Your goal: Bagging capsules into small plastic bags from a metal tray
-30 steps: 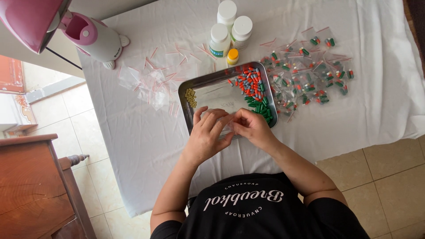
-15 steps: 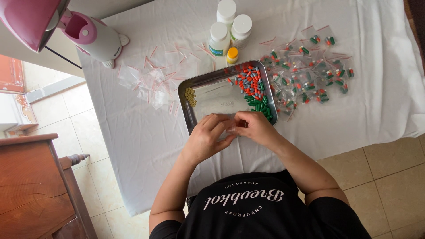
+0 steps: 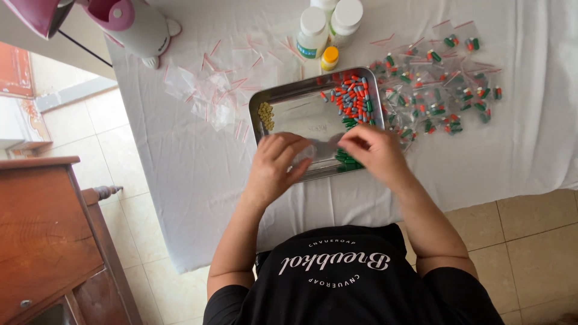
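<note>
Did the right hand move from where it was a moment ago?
Yes. The right hand has left the left hand and slid toward the green capsules on the metal tray.

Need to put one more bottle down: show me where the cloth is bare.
Bare cloth lies left of the metal tray, below the empty bags, and right of the right hand, below the filled bags. Crowded: around the bottles and inside the tray, where the left hand works.

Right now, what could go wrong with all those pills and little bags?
The tray sits close to the table's near edge, so a bump from either hand might tip capsules onto the floor. The left hand holds a thin clear bag; capsules from the right hand might miss it.
</note>
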